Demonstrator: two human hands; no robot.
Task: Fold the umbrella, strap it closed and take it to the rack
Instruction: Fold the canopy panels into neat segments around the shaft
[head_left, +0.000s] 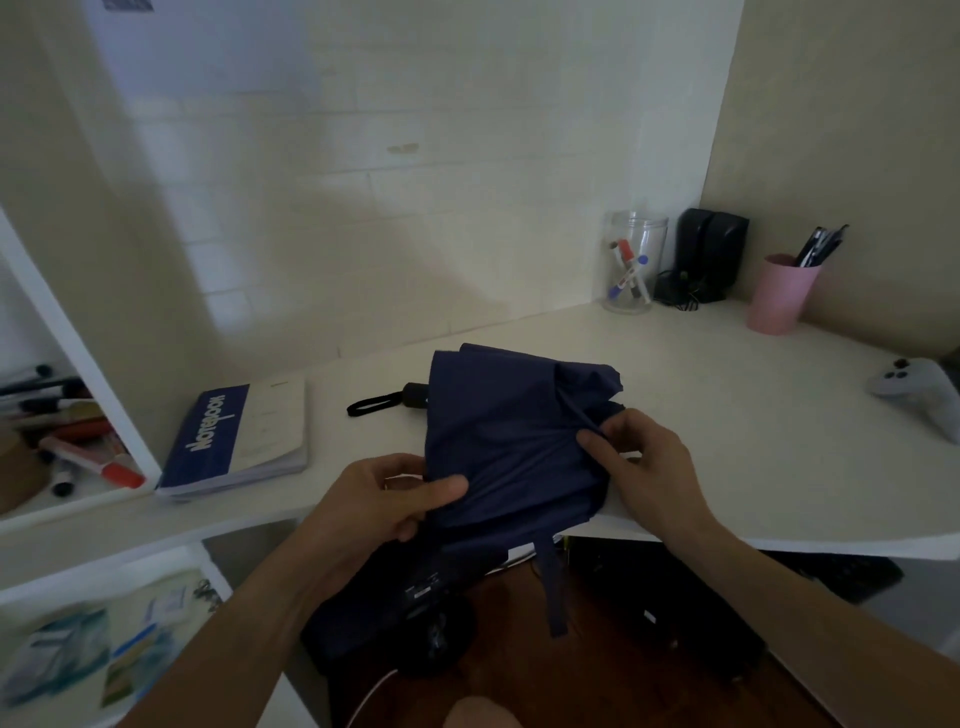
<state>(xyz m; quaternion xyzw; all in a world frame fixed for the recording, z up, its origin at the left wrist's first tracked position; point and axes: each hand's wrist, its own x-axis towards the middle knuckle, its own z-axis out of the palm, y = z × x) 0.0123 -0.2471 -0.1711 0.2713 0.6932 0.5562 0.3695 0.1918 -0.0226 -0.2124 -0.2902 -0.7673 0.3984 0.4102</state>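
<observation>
The room is dim, with soft light that seems to come from the upper left, where the wall (218, 62) is brightest. Shadows are weak and diffuse. Straight edges bend near the borders, and the lower left corner is blurred.

Left hand (384, 496) and right hand (641, 457) both pinch with curled fingers.

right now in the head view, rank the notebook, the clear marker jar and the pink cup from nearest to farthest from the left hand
1. Notebook: on the desk just to the left of the left hand, nearest.
2. Clear marker jar: far back by the wall, to the right.
3. Pink cup: in the right corner, beyond the jar, farthest.
</observation>
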